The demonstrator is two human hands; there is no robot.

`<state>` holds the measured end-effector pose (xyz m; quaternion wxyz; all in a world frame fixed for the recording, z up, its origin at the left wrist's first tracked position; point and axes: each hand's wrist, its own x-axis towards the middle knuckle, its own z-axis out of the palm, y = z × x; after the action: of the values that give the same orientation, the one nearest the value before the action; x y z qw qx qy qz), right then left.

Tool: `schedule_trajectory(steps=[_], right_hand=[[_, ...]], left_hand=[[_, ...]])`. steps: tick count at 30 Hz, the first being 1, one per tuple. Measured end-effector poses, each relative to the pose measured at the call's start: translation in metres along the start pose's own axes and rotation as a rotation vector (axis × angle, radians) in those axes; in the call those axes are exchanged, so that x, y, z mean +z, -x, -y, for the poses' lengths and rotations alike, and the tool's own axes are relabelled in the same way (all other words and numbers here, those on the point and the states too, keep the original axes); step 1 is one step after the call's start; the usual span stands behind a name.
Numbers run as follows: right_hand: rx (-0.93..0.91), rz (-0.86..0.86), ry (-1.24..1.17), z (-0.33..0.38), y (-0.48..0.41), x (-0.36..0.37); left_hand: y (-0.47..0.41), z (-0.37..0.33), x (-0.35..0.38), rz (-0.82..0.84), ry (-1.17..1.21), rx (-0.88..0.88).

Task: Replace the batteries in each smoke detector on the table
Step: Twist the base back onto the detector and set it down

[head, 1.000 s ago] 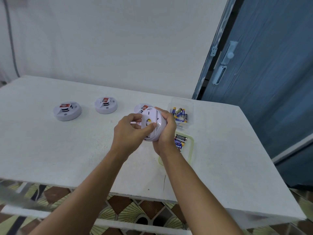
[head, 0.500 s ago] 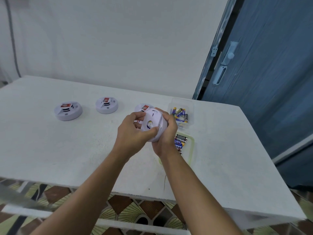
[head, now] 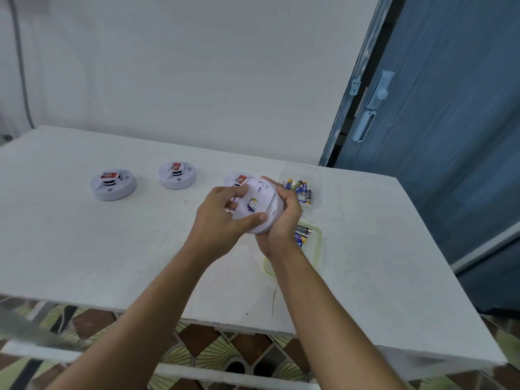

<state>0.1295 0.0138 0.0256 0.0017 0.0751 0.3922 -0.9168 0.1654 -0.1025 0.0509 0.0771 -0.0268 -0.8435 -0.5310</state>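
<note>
Both hands (head: 253, 218) grip tilted smoke detector (head: 260, 205) (underside facing camera).

Third table detector (head: 239, 178) half behind held detector (head: 263, 202)

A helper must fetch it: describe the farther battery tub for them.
On the white table, look at the right end by the blue door. Two tubs hold batteries; it is the clear tub nearer the wall, not the green-rimmed tub nearer the front edge.
</note>
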Motion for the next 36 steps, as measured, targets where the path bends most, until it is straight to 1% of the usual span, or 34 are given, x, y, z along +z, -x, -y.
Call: schedule_trajectory(steps=[8,16,21,24,27,30,34,36], right_hand=[[0.014,-0.005,0.005,0.0,0.001,-0.002],[0.012,-0.005,0.011,-0.003,0.001,-0.002],[0.072,0.012,-0.051,-0.001,0.001,0.0],[0.13,0.031,-0.027,0.002,0.002,-0.001],[0.201,0.015,0.042,0.002,0.002,-0.003],[0.223,-0.01,0.082,0.0,0.0,-0.005],[0.238,-0.01,0.131,-0.004,-0.003,-0.005],[0.233,-0.005,0.151,-0.006,-0.004,-0.003]], left_hand=[[-0.001,-0.002,0.0,0.012,-0.11,0.025],[0.0,0.001,0.001,-0.002,-0.088,0.001],[-0.001,0.005,0.001,-0.001,-0.084,0.032],[-0.003,0.009,0.001,-0.005,-0.081,0.033],[-0.007,0.011,-0.005,0.042,-0.107,0.013],[-0.014,0.013,-0.014,0.108,-0.14,-0.023],[-0.022,0.012,-0.02,0.16,-0.077,-0.112],[-0.024,0.012,-0.02,0.151,-0.058,-0.137]])
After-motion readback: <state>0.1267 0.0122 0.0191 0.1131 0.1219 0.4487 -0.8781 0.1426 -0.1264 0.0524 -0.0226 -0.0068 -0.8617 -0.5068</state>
